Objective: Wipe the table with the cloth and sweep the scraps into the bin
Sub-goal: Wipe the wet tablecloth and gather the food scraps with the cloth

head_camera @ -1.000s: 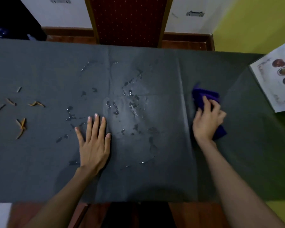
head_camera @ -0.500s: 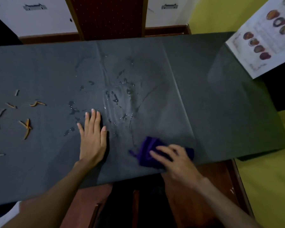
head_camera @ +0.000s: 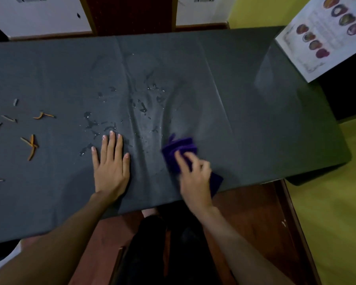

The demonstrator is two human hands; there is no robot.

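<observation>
Right hand (head_camera: 194, 177) wipes the table (head_camera: 255, 124) with the cloth (head_camera: 180, 146); left hand (head_camera: 111, 167) lies flat.

The right hand presses down on the purple cloth, fingers bent over it, though motion blur hides whether they grip it or only push; the cloth sits near the table's front edge, its folded end sticking out past the fingertips toward 11 o'clock. At 9 o'clock from it, the left hand rests palm down on the dark grey surface, fingers straight and close together, holding nothing. Water drops (head_camera: 141, 105) lie scattered at 12 o'clock from the left hand and between the two hands. Orange and pale scraps (head_camera: 31, 148) lie well apart at 9 o'clock, by the table's left end. A printed sheet (head_camera: 327, 36) overhangs the far right corner at 2 o'clock.
</observation>
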